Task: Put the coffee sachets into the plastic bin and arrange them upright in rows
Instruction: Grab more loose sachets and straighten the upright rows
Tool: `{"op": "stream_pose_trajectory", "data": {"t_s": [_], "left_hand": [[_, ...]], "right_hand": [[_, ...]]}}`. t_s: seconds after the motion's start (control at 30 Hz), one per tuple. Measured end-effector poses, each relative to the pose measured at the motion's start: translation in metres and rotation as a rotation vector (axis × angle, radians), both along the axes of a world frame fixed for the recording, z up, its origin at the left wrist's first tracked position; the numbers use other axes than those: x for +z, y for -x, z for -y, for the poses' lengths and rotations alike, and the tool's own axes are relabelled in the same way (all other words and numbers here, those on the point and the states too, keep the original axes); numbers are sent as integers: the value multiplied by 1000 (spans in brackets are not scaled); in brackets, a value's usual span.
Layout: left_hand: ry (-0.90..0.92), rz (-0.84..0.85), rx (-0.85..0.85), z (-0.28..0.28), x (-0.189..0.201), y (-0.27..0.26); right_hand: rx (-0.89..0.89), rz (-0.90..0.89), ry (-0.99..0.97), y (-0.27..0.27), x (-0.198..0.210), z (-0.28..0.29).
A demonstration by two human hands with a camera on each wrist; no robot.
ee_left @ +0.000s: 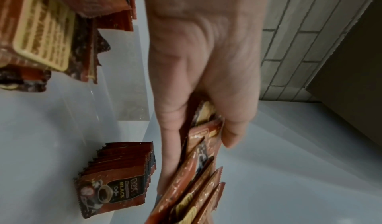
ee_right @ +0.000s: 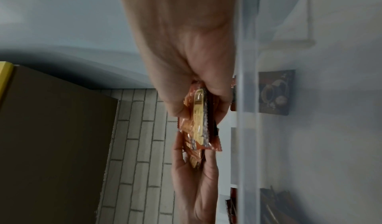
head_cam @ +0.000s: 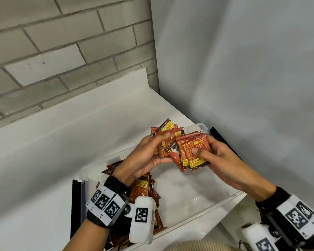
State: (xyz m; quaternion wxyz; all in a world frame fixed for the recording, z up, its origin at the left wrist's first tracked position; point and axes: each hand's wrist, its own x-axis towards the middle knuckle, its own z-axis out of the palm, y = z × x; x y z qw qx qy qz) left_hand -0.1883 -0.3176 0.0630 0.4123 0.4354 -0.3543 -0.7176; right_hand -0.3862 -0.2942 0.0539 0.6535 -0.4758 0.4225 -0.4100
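**Head view: two hands hold coffee packs over the bin**

Head camera shows a fan of small red-brown foil coffee sachets held up above the far end of the clear plastic bin. The left hand grips one side of the bunch, thumb on top. The right hand pinches the other side, thumb pressed on the front pack. More sachets lie loose in the bin's near end. A neat upright row of sachets stands on the bin floor. The bin sits on a white table by a grey brick wall.
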Motion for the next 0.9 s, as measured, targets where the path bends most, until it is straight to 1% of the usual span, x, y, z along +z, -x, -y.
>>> {"op": "stream_pose_trajectory", "data": {"t_s": [0.1,0.2,0.33,0.43,0.53,0.77,0.9], "left_hand": [[-36,-44,26,1,3,-3],[16,0,-1,1,4,-6],[70,87,-98,-2,5,-9],[78,124,-167,-3,4,-9],[72,133,-199,-4,4,-11],[33,184,-190,-2,4,-9],[10,149,-101,1,3,-8]], "right_hand": [[-90,6,13,2,0,5],[-124,-5,14,4,5,9],[-75,-39,46,4,11,12],[-9,-119,95,3,17,14],[70,-185,116,5,19,15],[82,-242,109,9,13,19],[83,-255,73,12,12,21]]}}
